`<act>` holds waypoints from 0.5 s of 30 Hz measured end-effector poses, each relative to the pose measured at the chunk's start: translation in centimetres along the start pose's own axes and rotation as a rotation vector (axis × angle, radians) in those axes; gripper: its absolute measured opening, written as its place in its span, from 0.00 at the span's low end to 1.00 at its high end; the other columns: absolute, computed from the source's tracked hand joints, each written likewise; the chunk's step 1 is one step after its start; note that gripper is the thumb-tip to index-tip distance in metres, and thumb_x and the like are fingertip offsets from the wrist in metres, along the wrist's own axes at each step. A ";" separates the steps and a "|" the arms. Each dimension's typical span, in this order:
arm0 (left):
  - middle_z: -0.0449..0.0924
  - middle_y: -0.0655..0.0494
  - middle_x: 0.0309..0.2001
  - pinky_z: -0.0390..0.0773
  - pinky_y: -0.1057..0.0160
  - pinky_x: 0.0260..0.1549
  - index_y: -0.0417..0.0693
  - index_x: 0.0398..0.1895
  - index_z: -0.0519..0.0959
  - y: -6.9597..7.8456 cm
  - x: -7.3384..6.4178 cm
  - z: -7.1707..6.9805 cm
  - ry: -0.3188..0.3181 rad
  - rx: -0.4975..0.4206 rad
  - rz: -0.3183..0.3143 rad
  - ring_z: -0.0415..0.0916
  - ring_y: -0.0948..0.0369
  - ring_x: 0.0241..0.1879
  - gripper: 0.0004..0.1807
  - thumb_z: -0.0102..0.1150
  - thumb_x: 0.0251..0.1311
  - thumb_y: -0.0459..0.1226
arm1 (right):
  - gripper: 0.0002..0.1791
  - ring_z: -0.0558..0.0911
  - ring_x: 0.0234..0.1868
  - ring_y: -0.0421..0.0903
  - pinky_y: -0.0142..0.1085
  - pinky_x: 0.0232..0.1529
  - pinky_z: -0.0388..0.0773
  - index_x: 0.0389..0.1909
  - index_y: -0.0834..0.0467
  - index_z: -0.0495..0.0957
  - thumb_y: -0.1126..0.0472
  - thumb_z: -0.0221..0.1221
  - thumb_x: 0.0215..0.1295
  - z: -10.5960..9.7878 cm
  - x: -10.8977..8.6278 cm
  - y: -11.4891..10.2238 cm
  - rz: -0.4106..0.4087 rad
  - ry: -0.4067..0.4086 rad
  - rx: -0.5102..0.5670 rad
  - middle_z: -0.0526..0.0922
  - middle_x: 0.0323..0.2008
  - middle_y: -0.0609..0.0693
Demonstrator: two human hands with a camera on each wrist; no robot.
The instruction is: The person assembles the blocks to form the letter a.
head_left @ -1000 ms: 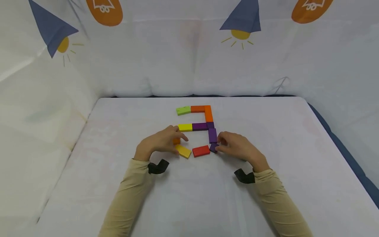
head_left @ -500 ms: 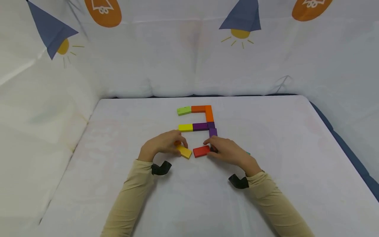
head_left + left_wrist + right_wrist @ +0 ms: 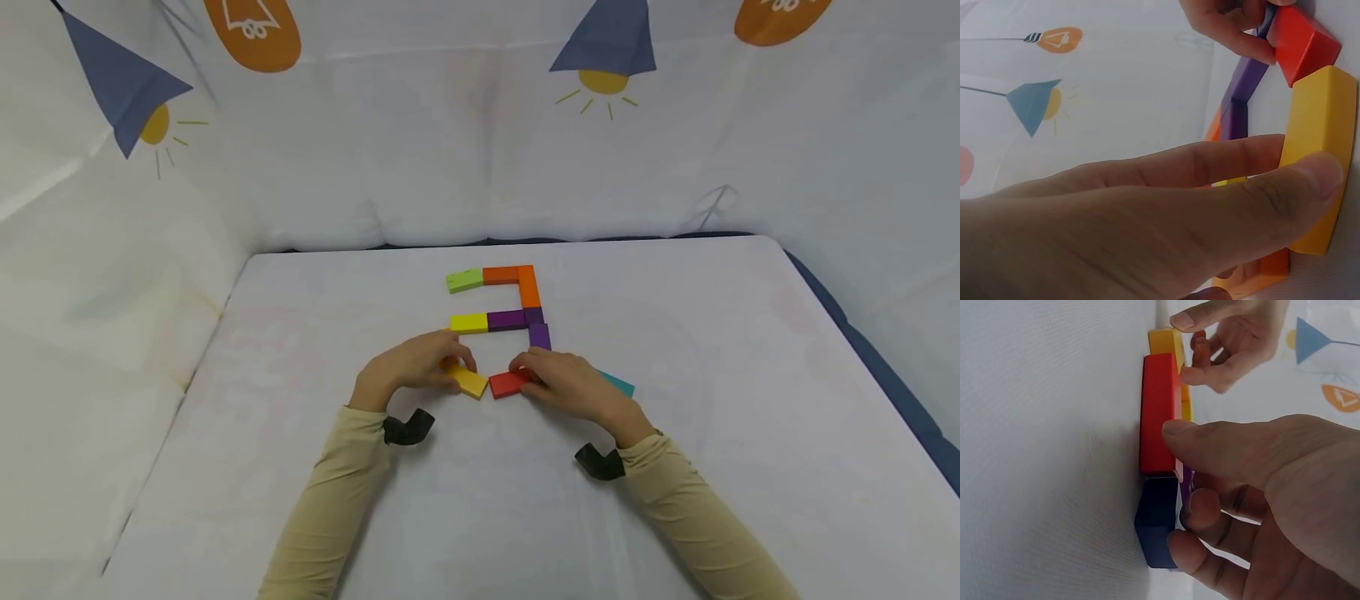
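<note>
My left hand (image 3: 420, 362) pinches a yellow-orange block (image 3: 1316, 119), thumb on its near side and index finger on the far side. An orange block (image 3: 1263, 272) lies under that hand, mostly covered in the head view. With the thumb on its near face and a finger at its far side, my right hand (image 3: 566, 383) pinches a red block (image 3: 1159, 419). The near corners of the red and yellow-orange blocks almost meet. At the red block's right end sits a dark blue block (image 3: 1157, 525), beside my curled right fingers.
Farther back, a lime block (image 3: 465, 280), a red-orange block (image 3: 501, 276) and an orange block (image 3: 528, 287) form a corner. A yellow block (image 3: 469, 323) and several purple blocks (image 3: 506, 320) adjoin below. A teal block (image 3: 617, 383) lies partly behind my right hand.
My right hand has moved left from the dark block onto the red block, uncovering the teal block. My left hand shifted slightly toward me. The yellow-orange and red blocks' ends are closer together.
</note>
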State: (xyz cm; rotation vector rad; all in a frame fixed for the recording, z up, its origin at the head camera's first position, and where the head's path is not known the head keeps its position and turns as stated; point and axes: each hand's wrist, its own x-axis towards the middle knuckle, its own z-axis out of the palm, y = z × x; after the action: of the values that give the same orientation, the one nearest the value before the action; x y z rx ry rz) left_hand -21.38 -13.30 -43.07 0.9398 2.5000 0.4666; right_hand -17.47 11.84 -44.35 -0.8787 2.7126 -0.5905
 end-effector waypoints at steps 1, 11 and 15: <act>0.73 0.55 0.38 0.70 0.65 0.43 0.55 0.43 0.82 0.0 0.0 0.0 0.000 0.001 -0.001 0.69 0.58 0.41 0.13 0.67 0.54 0.39 | 0.15 0.78 0.37 0.41 0.37 0.44 0.79 0.51 0.54 0.75 0.57 0.59 0.64 0.0 0.0 0.0 0.000 0.000 0.001 0.80 0.42 0.46; 0.73 0.53 0.36 0.70 0.66 0.41 0.54 0.44 0.81 -0.1 -0.1 0.1 0.002 0.012 0.019 0.69 0.57 0.40 0.13 0.66 0.55 0.39 | 0.15 0.78 0.39 0.41 0.38 0.46 0.79 0.51 0.54 0.75 0.57 0.59 0.64 0.3 0.0 0.2 -0.012 0.001 0.004 0.80 0.42 0.46; 0.73 0.53 0.36 0.70 0.66 0.41 0.54 0.44 0.81 0.0 -0.2 0.1 0.008 0.007 0.024 0.69 0.57 0.40 0.13 0.66 0.55 0.39 | 0.15 0.78 0.39 0.41 0.38 0.46 0.79 0.51 0.54 0.75 0.57 0.59 0.64 0.3 0.1 0.2 -0.012 -0.002 0.004 0.80 0.42 0.46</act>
State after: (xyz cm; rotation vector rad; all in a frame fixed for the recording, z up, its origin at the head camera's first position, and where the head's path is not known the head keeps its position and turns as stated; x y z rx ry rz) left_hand -21.25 -13.40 -43.08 0.9732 2.5018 0.4706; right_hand -17.56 11.84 -44.67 -0.8950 2.7050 -0.5965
